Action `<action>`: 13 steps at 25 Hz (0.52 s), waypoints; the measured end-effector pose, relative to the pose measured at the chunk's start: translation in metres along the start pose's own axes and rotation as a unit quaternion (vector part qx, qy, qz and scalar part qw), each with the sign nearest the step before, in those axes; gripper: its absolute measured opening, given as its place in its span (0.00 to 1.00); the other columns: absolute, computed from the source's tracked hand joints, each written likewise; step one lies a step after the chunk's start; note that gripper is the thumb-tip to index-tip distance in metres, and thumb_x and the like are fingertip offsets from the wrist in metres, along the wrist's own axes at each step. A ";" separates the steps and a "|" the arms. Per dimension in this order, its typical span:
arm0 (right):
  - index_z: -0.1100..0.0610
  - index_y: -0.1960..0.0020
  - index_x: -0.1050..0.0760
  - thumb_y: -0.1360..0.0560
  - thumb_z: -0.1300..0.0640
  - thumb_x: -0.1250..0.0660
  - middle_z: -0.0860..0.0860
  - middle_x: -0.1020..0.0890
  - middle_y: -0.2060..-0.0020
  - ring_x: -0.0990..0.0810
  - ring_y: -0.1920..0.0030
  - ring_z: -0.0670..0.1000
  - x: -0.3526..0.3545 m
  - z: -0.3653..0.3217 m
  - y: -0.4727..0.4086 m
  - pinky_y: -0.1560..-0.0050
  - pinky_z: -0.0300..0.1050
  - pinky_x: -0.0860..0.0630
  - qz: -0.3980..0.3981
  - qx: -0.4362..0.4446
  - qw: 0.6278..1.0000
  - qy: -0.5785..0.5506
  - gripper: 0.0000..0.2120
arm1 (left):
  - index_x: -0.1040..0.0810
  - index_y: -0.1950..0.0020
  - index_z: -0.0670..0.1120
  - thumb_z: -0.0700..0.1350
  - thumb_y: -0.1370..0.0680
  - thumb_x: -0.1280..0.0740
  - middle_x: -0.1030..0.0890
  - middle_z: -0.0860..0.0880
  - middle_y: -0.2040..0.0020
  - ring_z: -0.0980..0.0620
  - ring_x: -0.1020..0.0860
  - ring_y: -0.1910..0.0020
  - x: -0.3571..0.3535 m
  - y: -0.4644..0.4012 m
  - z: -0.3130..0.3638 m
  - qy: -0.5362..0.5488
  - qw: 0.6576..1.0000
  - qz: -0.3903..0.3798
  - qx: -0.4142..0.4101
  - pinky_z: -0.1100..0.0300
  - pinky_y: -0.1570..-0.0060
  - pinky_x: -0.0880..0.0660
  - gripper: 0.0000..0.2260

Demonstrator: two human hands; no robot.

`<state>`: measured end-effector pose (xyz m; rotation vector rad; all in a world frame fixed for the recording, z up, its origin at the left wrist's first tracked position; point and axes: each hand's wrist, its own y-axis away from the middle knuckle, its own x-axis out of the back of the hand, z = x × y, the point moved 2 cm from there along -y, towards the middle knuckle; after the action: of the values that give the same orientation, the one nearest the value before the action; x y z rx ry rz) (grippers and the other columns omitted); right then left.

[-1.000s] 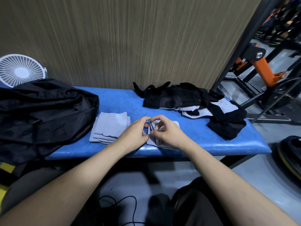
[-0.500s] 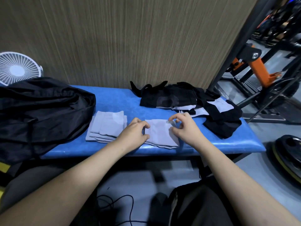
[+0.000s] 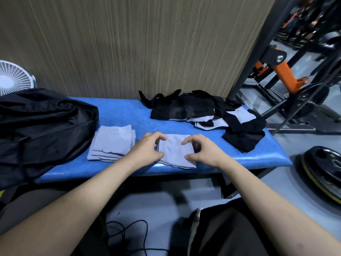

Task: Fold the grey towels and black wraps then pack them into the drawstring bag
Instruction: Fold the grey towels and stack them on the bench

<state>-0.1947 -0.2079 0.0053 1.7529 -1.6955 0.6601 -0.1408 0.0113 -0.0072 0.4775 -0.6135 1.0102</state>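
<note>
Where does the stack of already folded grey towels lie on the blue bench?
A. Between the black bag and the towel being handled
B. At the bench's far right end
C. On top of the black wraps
A: the folded stack lies between the black bag and the towel being handled.

On the bench (image 3: 129, 112), bag (image 3: 42, 126) left, folded towels (image 3: 112, 143) middle, wraps (image 3: 203, 111) right.

You faced a brown wood-grain wall (image 3: 138, 45) behind the blue tabletop (image 3: 120, 113); a white fan (image 3: 13, 78) stood at its left end, black-and-orange gym equipment (image 3: 282, 74) right, over grey floor (image 3: 287, 183).
</note>
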 end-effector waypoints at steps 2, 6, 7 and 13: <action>0.48 0.48 0.20 0.33 0.65 0.24 0.49 0.31 0.55 0.29 0.62 0.46 0.000 -0.004 -0.001 0.57 0.33 0.32 0.015 0.007 1.000 -0.022 0.18 | 0.27 0.40 0.58 0.38 0.29 0.28 0.33 0.52 0.44 0.54 0.25 0.46 -0.002 0.002 0.003 0.035 0.999 -0.004 -0.012 0.60 0.44 0.26 0.23; 0.51 0.47 0.21 0.32 0.71 0.28 0.50 0.30 0.50 0.28 0.63 0.45 0.002 -0.005 0.002 0.60 0.29 0.32 0.040 0.015 0.997 -0.067 0.20 | 0.29 0.41 0.61 0.39 0.31 0.25 0.34 0.50 0.41 0.44 0.19 0.56 -0.002 0.004 0.007 0.094 0.995 0.019 0.029 0.51 0.48 0.20 0.25; 0.51 0.47 0.21 0.32 0.72 0.28 0.51 0.29 0.47 0.27 0.61 0.47 0.003 -0.003 0.003 0.60 0.30 0.30 0.053 0.011 0.995 -0.082 0.21 | 0.29 0.41 0.60 0.39 0.30 0.25 0.30 0.50 0.43 0.44 0.19 0.60 -0.002 0.004 0.008 0.118 0.992 0.021 0.038 0.53 0.50 0.20 0.25; 0.55 0.49 0.20 0.32 0.73 0.28 0.53 0.22 0.53 0.31 0.66 0.47 0.009 0.005 0.010 0.61 0.37 0.28 0.051 -0.031 0.964 -0.258 0.17 | 0.31 0.43 0.59 0.37 0.25 0.30 0.20 0.46 0.60 0.51 0.24 0.64 -0.001 0.007 0.020 0.234 0.972 0.030 0.010 0.58 0.58 0.26 0.20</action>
<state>-0.2044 -0.2176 0.0087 1.9128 -2.1334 0.1895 -0.1524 0.0007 0.0074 0.2237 -0.1957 1.1384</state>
